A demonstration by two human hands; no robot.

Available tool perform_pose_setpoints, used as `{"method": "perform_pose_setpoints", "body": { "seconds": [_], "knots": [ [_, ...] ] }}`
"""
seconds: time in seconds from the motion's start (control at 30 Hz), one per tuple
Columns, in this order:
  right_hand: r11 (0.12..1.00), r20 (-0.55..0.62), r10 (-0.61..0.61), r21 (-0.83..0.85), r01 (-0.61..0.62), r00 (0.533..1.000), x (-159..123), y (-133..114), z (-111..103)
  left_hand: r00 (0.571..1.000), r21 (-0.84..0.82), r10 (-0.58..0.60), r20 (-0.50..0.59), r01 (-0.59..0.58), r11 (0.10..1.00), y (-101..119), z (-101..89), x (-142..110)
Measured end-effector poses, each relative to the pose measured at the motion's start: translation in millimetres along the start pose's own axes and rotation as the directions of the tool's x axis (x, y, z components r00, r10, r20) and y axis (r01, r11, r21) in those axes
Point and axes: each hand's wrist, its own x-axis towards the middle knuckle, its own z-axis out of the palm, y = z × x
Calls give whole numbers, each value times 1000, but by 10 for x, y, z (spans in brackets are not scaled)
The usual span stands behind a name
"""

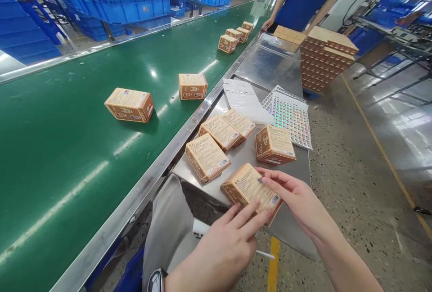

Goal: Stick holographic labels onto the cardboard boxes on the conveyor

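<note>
A small brown and tan printed carton [248, 183] lies at the near end of the metal side table, its text and barcode facing up. My left hand [231, 243] grips it from the near side, fingers laid over its top edge; the thumb is hidden. At the far right corner of the carton, my right hand [297, 197] pinches a small dark sticker [260, 180] against the printed face. Just beyond my hands stand another carton [275, 144] and several more like it, including one at the left [207, 157].
Sheets of shiny stickers [292, 119] and white backing sheets [248, 101] lie farther up the metal table [270, 65]. Cartons [130, 105] sit on the green conveyor belt [77, 148] at left. A co-worker's hand [268, 24] rests by stacked cartons [326, 60]. Blue crates [118, 4] stand behind.
</note>
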Motion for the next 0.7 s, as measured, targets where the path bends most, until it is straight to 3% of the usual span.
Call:
{"method": "perform_pose_setpoints", "body": {
  "seconds": [0.4, 0.53, 0.7],
  "knots": [
    [999, -71, 7, -31, -10, 997, -33, 38, 96, 999, -38, -41, 15, 42, 998, 18, 13, -15],
    [987, -182, -98, -141, 73, 978, -80, 110, 197, 999, -37, -41, 19, 42, 998, 29, -31, -20],
    [969, -342, -199, -206, 133, 918, -3, 180, 222, 1000, -19, -31, -2, 30, 999, 13, -1, -12]
  ]
}}
